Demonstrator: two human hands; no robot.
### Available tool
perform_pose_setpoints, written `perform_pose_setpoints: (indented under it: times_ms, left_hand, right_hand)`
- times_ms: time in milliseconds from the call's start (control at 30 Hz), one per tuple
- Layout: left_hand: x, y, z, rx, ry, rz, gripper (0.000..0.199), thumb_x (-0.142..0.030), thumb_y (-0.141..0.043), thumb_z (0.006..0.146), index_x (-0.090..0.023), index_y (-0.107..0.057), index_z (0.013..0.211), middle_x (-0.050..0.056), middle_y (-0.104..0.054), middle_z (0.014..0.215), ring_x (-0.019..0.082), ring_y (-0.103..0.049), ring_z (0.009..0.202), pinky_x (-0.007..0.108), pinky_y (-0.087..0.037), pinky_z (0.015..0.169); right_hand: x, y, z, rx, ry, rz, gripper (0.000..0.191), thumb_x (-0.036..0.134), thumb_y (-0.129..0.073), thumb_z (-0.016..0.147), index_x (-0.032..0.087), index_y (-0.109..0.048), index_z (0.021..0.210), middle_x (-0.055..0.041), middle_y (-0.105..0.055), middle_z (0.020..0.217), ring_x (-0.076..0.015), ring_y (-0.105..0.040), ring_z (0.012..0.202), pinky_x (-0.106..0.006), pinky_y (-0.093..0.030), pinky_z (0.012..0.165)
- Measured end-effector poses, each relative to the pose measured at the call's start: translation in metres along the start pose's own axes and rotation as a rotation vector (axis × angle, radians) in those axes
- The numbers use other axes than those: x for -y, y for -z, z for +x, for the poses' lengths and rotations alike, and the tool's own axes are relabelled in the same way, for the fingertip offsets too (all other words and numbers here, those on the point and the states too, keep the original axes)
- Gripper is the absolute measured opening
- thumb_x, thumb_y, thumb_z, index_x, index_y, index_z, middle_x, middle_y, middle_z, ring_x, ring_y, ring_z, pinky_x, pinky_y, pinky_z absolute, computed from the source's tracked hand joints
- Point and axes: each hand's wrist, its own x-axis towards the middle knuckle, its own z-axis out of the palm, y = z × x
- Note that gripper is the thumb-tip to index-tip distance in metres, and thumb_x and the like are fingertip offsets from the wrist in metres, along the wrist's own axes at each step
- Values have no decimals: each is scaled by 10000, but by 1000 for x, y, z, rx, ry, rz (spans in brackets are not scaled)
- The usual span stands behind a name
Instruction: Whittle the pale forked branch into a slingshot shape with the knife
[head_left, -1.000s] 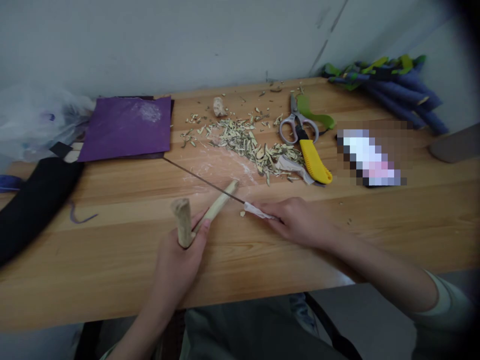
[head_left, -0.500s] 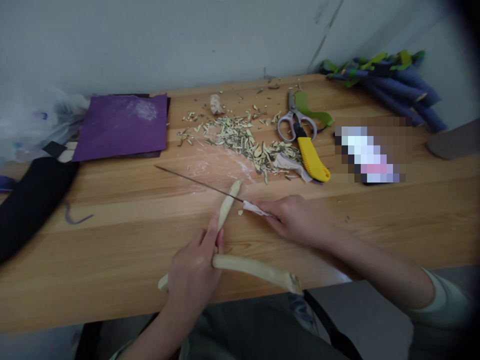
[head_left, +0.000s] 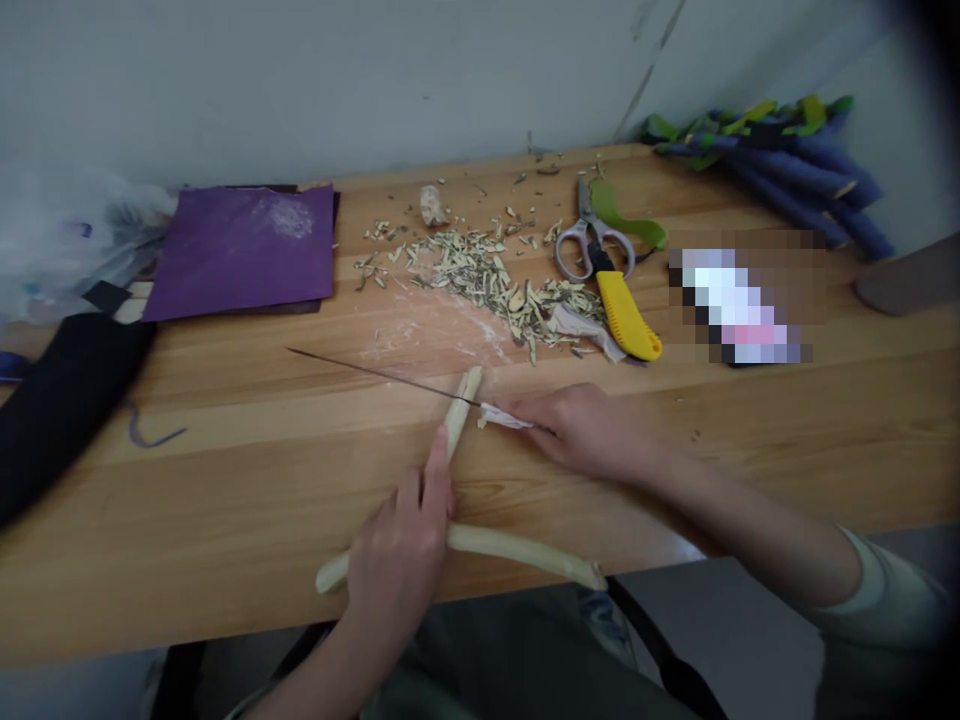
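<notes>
"Where does the stick lie?"

"Under my left hand (head_left: 401, 550). The peeled, forked stick (head_left: 517, 549) is on the tabletop (head_left: 247, 520), close to the near edge. My fingers are wrapped over it by the fork, forefinger laid along the limb that points away from me."

"And its long axis?"

"From near-left to far-right, passing beneath my palm. The side branch heads off to the right and ends about at the table's edge."

"What does your right hand have?"

"My right hand (head_left: 589, 435) pinches a white-wrapped handle (head_left: 506, 415). The thin blade (head_left: 382, 375) runs from it leftward and slightly away, crossing the far limb a little short of its tip. That crossing is what counts: my left forefinger sits just on the near side of it, my right hand just to the right, so both are about equally close."

"Farther out?"

"Beyond the tip, a heap of shavings (head_left: 480, 270). To its right, scissors (head_left: 592, 240) and a yellow-handled cutter (head_left: 630, 315); well to its left, a purple sheet (head_left: 240, 255)."

"Any containers?"

"Only a clear plastic bag (head_left: 67, 240), beside the sheet at the far left. There seems to be something dark inside, but the film is too hazy for me to name it."
</notes>
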Motion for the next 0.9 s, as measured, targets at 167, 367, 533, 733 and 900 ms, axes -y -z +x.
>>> perform_pose_setpoints:
  times_ms: [167, 367, 533, 733, 900]
  left_hand:
    - [-3, 11, 1, 201, 114, -218, 571, -432, -349, 854, -171, -237, 1349, 63, -570, 790, 194, -569, 622, 280, -406, 518]
    - [26, 20, -2, 407, -27, -791, 689, -302, -472, 800, -316, -82, 1368, 73, -430, 1208, 213, -524, 964, 319, -455, 761]
    - [46, 24, 4, 729, -128, -1166, 358, -271, -402, 848, -369, -452, 1189, 9, -466, 1180, 197, -462, 1050, 344, -373, 897]
    - [41, 19, 20, 830, 70, -1674, 473, -363, -446, 838, -257, -224, 1242, 40, -528, 1046, 144, -503, 924, 302, -414, 815]
    - [40, 27, 39, 939, 171, -1516, 315, -382, -412, 835, -225, -446, 1106, 33, -578, 994, 148, -524, 915, 265, -413, 804]
  right_hand:
    - [1, 0, 1, 15, 21, 4, 333, 238, -379, 856, 269, -567, 1130, -23, -685, 899, -164, -626, 771, -252, -429, 653]
    - [-5, -1, -2, -18, 23, -7, 342, 238, -392, 854, 259, -548, 1157, -30, -669, 975, -168, -630, 788, -258, -445, 669]
    - [-4, -3, -1, -13, 44, 11, 331, 247, -396, 857, 262, -559, 1145, -28, -681, 935, -164, -632, 786, -258, -455, 674]
    - [-5, -2, 0, -66, 41, 58, 332, 213, -425, 837, 250, -567, 1135, -34, -669, 980, -164, -629, 813, -251, -457, 681]
    - [-5, -3, 0, -72, -10, 105, 356, 185, -419, 829, 262, -554, 1150, -30, -655, 1020, -171, -623, 853, -266, -459, 714]
